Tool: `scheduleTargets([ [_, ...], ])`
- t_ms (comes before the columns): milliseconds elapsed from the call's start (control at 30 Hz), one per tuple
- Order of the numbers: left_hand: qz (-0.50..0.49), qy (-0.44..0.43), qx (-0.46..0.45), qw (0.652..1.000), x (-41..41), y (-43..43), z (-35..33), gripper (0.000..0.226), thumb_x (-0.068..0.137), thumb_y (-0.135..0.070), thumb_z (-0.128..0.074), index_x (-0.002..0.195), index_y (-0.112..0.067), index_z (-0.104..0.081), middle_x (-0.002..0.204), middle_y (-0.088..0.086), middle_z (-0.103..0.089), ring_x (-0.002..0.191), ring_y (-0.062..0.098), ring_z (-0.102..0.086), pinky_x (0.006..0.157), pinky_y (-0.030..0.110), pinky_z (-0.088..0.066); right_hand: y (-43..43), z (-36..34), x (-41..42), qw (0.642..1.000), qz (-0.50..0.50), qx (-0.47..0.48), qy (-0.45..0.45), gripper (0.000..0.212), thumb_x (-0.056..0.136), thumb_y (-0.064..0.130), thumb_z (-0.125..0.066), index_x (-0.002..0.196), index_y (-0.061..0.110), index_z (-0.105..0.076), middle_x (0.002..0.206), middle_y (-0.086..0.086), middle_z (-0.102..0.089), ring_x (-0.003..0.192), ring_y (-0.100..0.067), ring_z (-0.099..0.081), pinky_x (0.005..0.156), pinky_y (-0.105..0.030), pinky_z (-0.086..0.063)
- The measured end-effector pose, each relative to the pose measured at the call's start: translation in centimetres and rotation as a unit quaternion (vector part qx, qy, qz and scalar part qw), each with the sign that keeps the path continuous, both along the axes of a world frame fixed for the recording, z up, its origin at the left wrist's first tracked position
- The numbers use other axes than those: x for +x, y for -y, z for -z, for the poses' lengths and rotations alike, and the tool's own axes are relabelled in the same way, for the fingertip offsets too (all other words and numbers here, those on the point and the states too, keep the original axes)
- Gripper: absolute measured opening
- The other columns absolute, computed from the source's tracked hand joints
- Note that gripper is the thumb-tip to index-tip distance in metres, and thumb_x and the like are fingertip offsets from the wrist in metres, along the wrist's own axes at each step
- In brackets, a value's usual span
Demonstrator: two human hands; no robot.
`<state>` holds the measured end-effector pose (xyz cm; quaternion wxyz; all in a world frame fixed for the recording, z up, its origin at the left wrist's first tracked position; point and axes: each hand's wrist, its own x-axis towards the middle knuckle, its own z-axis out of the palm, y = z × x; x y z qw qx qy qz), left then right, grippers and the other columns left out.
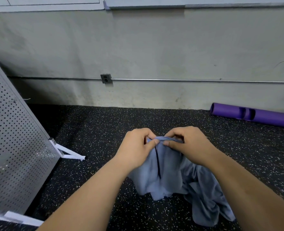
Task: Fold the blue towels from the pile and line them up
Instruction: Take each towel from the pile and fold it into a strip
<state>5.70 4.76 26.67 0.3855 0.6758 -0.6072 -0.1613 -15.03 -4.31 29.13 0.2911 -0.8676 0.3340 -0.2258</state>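
Speckled black rubber floor ran up to a bare grey wall, where a socket sat on a thin metal pipe. A purple tube lay along the foot of the wall on the right. A perforated metal panel leaned in from the left edge of the floor on a white foot.

Near the middle of the floor, well apart from panel and tube, both hands held one blue towel by its upper edge. The left hand and the right hand were drawn close together, almost touching. Each pinched the bunched hem between thumb and curled fingers.

That tight double pinch looked like a search for the corners. The hands probably worked side by side because the edge was crumpled and had to be fed through the fingers before it could be spread.

Below the grip the cloth hung in loose folds, with a dark crease down its middle. Its bulk trailed off to the right under the right forearm. Whether the lower end rested on the floor could not be told.

Holding it up likely let its own weight pull the wrinkles out. No fold had been made in this towel yet. Neither the pile nor any finished row showed in view, so the task seemed to be at an early step for this piece.
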Motion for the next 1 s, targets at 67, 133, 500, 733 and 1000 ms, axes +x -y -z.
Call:
scheduleTargets([
  [67,-0.027,-0.013,0.014,0.999,0.6,0.1,0.1,0.013,0.093,-0.028,-0.08,0.082,-0.027,-0.075,0.069,-0.01,-0.069,0.06,0.0,-0.056,0.06,0.021,-0.044,0.4,0.3,-0.4,1.0,0.019,-0.006,-0.017,0.005,0.092,0.031,-0.081,0.093,0.036,-0.08,0.077,0.03,-0.069,0.071,0.005,-0.062,0.062,-0.011,-0.04],
  [133,-0.046,-0.013,0.035,0.998,1.0,-0.1,0.2,0.016,0.094,-0.029,-0.079,0.079,-0.028,-0.074,0.067,-0.012,-0.067,0.057,-0.001,-0.054,0.057,0.019,-0.042,0.8,0.5,-0.9,0.999,0.034,0.004,-0.033,0.007,0.092,0.029,-0.081,0.093,0.036,-0.079,0.077,0.028,-0.07,0.068,0.002,-0.063,0.061,-0.01,-0.042],
  [500,-0.14,-0.018,0.058,0.988,2.4,-0.3,0.4,0.019,0.093,-0.03,-0.079,0.076,-0.028,-0.072,0.077,-0.013,-0.072,0.073,0.0,-0.064,0.062,0.014,-0.042,2.0,0.9,-2.1,0.991,0.087,0.028,-0.094,0.014,0.097,0.034,-0.075,0.085,0.04,-0.075,0.08,0.017,-0.073,0.074,0.001,-0.066,0.064,-0.012,-0.046],
  [733,-0.138,-0.114,0.019,0.984,3.1,-0.1,0.6,0.013,0.092,-0.025,-0.081,0.088,-0.036,-0.074,0.077,-0.01,-0.072,0.064,0.008,-0.06,0.068,0.03,-0.051,1.0,-0.1,-1.7,0.982,0.065,0.148,0.102,0.012,0.1,0.018,-0.072,0.096,0.028,-0.077,0.067,-0.019,-0.061,0.06,-0.015,-0.049,0.059,-0.023,-0.046],
  [1000,-0.055,-0.195,0.015,0.979,2.4,-0.1,0.4,0.032,0.089,-0.007,-0.082,0.107,-0.032,-0.074,0.09,0.005,-0.075,0.069,0.011,-0.057,0.078,0.04,-0.058,-0.1,-1.4,-0.9,0.959,0.005,0.263,0.107,0.042,0.099,-0.01,-0.057,0.115,0.021,-0.081,0.105,0.001,-0.082,0.101,-0.014,-0.076,0.086,-0.026,-0.061],
])
